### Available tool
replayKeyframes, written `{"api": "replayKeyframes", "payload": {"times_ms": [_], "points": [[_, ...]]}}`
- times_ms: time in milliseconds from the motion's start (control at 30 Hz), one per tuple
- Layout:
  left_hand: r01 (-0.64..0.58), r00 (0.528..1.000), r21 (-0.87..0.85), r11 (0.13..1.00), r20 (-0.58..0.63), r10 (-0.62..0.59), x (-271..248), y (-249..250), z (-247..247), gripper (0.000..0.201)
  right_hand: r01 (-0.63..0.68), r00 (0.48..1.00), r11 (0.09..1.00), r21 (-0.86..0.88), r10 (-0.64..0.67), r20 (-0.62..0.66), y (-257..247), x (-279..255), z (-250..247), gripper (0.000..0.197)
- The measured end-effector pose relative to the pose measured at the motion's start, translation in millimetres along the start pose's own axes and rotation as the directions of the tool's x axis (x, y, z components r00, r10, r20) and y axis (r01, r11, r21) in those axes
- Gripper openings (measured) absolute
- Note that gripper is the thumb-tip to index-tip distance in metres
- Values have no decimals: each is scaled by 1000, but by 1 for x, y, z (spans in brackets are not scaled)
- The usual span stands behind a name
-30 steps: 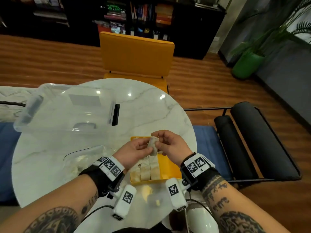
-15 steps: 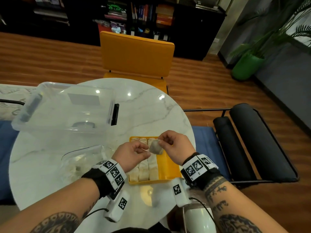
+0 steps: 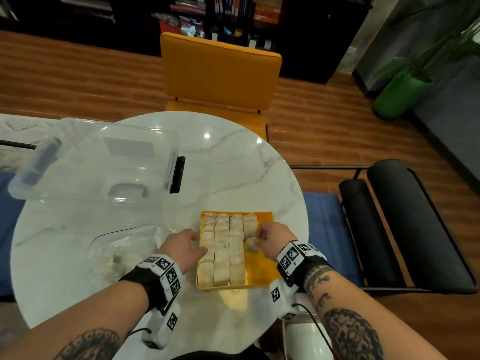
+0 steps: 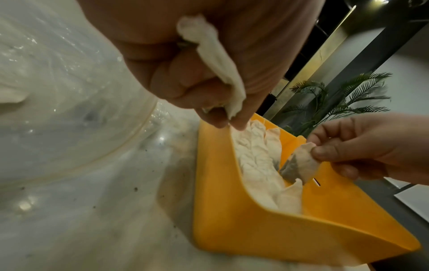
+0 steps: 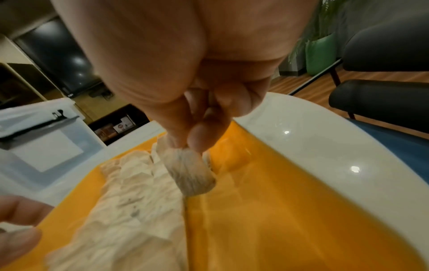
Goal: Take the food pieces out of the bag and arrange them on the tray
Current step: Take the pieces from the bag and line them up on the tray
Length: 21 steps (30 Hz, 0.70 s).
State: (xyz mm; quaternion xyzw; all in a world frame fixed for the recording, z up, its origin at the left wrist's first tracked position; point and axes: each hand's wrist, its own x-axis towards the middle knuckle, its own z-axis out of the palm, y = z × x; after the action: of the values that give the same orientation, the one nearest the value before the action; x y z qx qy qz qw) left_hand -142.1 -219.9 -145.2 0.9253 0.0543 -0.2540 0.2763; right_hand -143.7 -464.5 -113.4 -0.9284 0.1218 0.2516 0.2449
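Observation:
A yellow tray point(image 3: 262, 268) lies on the marble table point(image 3: 233, 162) with pale food pieces point(image 3: 222, 245) in three full rows and a short fourth. My right hand point(image 3: 256, 238) pinches one food piece point(image 3: 252, 245) just above the tray floor, below the short row; the right wrist view shows this piece point(image 5: 190, 174) hanging from the fingertips point(image 5: 197, 139). My left hand point(image 3: 200, 246) sits at the tray's left rim, fingers curled round a white crumpled scrap point(image 4: 216, 60). The clear bag point(image 3: 122, 250) with more pieces lies left of the tray.
A clear plastic storage box point(image 3: 98, 162) stands at the back left of the table. A yellow chair point(image 3: 220, 71) faces me across it. A black padded chair point(image 3: 405, 229) stands to the right, with a green plant pot point(image 3: 400, 94) beyond.
Both hands came down from above the tray. The left hand let go of the piece and went to the tray's left rim; the right hand lowered the piece toward the fourth row.

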Motion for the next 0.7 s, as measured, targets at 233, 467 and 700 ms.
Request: {"api": "replayKeyframes", "payload": {"times_ms": [233, 467, 700], "points": [[25, 1000, 31, 999, 16, -25, 1, 3, 1, 44, -85, 996, 995, -59, 83, -24, -15, 23, -3, 6], [45, 998, 29, 999, 35, -46, -3, 8, -1, 41, -130, 991, 989, -69, 128, -23, -28, 34, -7, 19], [43, 998, 29, 999, 50, -45, -4, 8, -4, 41, -114, 993, 984, -140, 112, -19, -31, 34, -7, 10]]}}
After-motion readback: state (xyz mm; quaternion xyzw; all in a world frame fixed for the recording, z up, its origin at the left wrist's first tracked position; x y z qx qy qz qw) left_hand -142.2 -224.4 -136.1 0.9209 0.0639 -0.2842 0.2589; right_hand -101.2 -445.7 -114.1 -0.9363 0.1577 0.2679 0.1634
